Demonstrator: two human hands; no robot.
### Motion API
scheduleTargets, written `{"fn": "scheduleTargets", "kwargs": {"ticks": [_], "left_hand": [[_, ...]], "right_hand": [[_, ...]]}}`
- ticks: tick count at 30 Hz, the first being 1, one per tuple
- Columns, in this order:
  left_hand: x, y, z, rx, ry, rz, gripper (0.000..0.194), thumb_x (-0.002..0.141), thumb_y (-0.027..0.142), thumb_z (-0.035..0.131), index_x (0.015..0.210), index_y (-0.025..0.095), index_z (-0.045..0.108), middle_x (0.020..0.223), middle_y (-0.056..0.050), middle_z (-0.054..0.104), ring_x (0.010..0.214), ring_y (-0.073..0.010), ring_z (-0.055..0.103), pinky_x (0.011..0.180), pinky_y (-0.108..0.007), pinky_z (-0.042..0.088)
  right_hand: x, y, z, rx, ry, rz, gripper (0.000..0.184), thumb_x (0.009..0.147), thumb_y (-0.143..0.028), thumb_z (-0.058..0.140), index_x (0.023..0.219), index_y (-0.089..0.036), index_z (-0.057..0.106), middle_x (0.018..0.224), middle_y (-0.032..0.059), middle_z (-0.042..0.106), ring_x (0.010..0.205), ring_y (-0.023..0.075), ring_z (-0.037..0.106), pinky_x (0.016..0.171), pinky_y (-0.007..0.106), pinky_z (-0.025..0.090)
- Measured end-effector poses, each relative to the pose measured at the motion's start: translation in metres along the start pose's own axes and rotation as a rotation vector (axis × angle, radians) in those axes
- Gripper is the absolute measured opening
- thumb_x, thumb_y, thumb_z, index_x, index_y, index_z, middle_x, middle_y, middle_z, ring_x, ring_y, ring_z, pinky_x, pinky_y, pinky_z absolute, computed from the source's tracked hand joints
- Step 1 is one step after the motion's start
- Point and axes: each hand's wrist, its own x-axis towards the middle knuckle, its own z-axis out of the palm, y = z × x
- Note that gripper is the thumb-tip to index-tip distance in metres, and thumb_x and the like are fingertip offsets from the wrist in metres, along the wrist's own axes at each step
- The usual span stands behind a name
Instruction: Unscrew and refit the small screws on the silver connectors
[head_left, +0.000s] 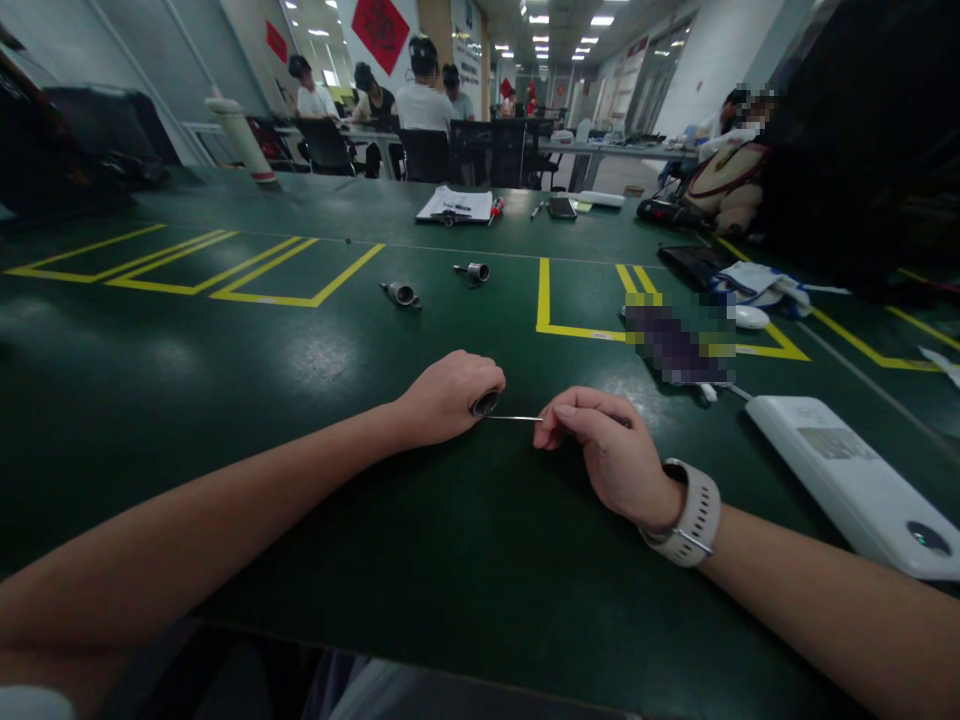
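My left hand [446, 400] is closed around a small dark metal cylinder [486, 404], its round open end facing right. From my right hand [611, 450], closed in a pinch, the thin shaft of a screwdriver [516, 418] points left. The shaft's tip reaches the lower edge of the cylinder; whether it touches anything inside cannot be seen. Most of the screwdriver's handle is hidden in my fingers. Beyond my hands lie two similar metal cylinder parts, the left one [403, 294] and the right one [476, 272], both with thin projecting pieces.
A white power bank [847, 475] lies at the right, cabled to a blurred phone [679, 345]. Yellow tape [577, 331] marks the green table [480, 560]. A clipboard [456, 205] and a dark phone [562, 208] lie farther back. Several people sit in the background.
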Motion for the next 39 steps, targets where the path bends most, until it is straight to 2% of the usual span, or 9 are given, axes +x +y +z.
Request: {"fn": "scheduleTargets", "kwargs": {"ticks": [5, 10, 13, 17, 21, 29, 34, 36, 39], "left_hand": [[-0.002, -0.001, 0.002, -0.015, 0.018, -0.014, 0.008, 0.075, 0.008, 0.05, 0.079, 0.016, 0.051, 0.077, -0.003, 0.058, 0.073, -0.0163, 0.053, 0.07, -0.03, 0.038], [-0.002, 0.0, 0.003, -0.094, 0.083, -0.164, 0.008, 0.078, 0.019, 0.054, 0.082, 0.017, 0.047, 0.078, -0.002, 0.056, 0.069, -0.0149, 0.052, 0.062, -0.027, 0.038], [-0.002, 0.0, 0.003, -0.19, 0.11, -0.202, 0.013, 0.078, 0.024, 0.057, 0.08, 0.017, 0.046, 0.076, 0.0, 0.055, 0.064, -0.013, 0.05, 0.056, -0.025, 0.037], [-0.002, -0.002, 0.004, -0.237, 0.134, -0.169, 0.013, 0.077, 0.023, 0.058, 0.079, 0.017, 0.046, 0.074, 0.001, 0.053, 0.062, -0.0119, 0.049, 0.054, -0.023, 0.035], [-0.001, -0.001, 0.007, -0.185, 0.134, -0.131, 0.015, 0.076, 0.024, 0.059, 0.077, 0.017, 0.046, 0.071, 0.002, 0.052, 0.062, -0.0121, 0.048, 0.055, -0.024, 0.034], [-0.002, -0.001, 0.008, -0.186, 0.14, -0.118, 0.015, 0.078, 0.027, 0.059, 0.076, 0.017, 0.047, 0.07, 0.002, 0.052, 0.061, -0.012, 0.048, 0.055, -0.023, 0.035], [-0.002, -0.002, 0.009, -0.195, 0.119, -0.094, 0.007, 0.078, 0.019, 0.054, 0.074, 0.016, 0.049, 0.069, 0.001, 0.053, 0.062, -0.0122, 0.05, 0.057, -0.023, 0.036], [-0.002, -0.002, 0.009, -0.172, 0.113, -0.069, 0.004, 0.076, 0.013, 0.052, 0.075, 0.016, 0.049, 0.07, 0.0, 0.054, 0.064, -0.0128, 0.051, 0.059, -0.024, 0.037], [-0.002, -0.001, 0.009, -0.117, 0.12, -0.03, 0.006, 0.073, 0.01, 0.049, 0.074, 0.016, 0.049, 0.07, -0.001, 0.054, 0.064, -0.0137, 0.051, 0.061, -0.025, 0.038]], "right_hand": [[0.0, 0.003, -0.001, -0.008, -0.001, -0.009, 0.021, 0.082, -0.021, 0.049, 0.067, -0.018, 0.063, 0.061, -0.0002, 0.061, 0.062, 0.0143, 0.054, 0.061, 0.029, 0.041], [-0.002, 0.004, -0.002, -0.005, 0.015, -0.074, 0.021, 0.084, -0.021, 0.048, 0.068, -0.019, 0.062, 0.063, -0.0009, 0.059, 0.062, 0.0136, 0.054, 0.061, 0.029, 0.041], [-0.004, 0.002, 0.0, -0.042, 0.017, -0.151, 0.019, 0.085, -0.022, 0.049, 0.073, -0.019, 0.063, 0.07, 0.0002, 0.061, 0.068, 0.0146, 0.056, 0.065, 0.03, 0.043], [-0.007, -0.006, 0.005, -0.25, -0.031, -0.166, 0.016, 0.088, -0.024, 0.049, 0.083, -0.018, 0.063, 0.081, 0.0023, 0.062, 0.077, 0.0159, 0.058, 0.07, 0.031, 0.045], [-0.006, -0.012, 0.009, -0.415, -0.07, -0.135, 0.017, 0.088, -0.022, 0.048, 0.083, -0.017, 0.063, 0.08, 0.0024, 0.062, 0.076, 0.0153, 0.058, 0.07, 0.03, 0.045], [-0.003, -0.01, 0.007, -0.319, -0.179, -0.067, 0.017, 0.089, -0.026, 0.048, 0.091, -0.019, 0.064, 0.091, 0.0033, 0.065, 0.085, 0.0163, 0.06, 0.074, 0.031, 0.047], [-0.007, -0.01, 0.007, -0.351, -0.099, -0.172, 0.019, 0.09, -0.026, 0.046, 0.09, -0.019, 0.063, 0.087, 0.0034, 0.064, 0.081, 0.0163, 0.059, 0.072, 0.031, 0.047], [-0.008, -0.01, 0.008, -0.437, -0.063, -0.229, 0.018, 0.09, -0.023, 0.046, 0.088, -0.018, 0.063, 0.084, 0.003, 0.063, 0.078, 0.0157, 0.058, 0.071, 0.031, 0.046], [-0.01, -0.01, 0.012, -0.589, -0.08, -0.294, 0.015, 0.089, -0.02, 0.046, 0.086, -0.017, 0.061, 0.081, 0.0032, 0.061, 0.076, 0.0157, 0.056, 0.071, 0.031, 0.044]]}}
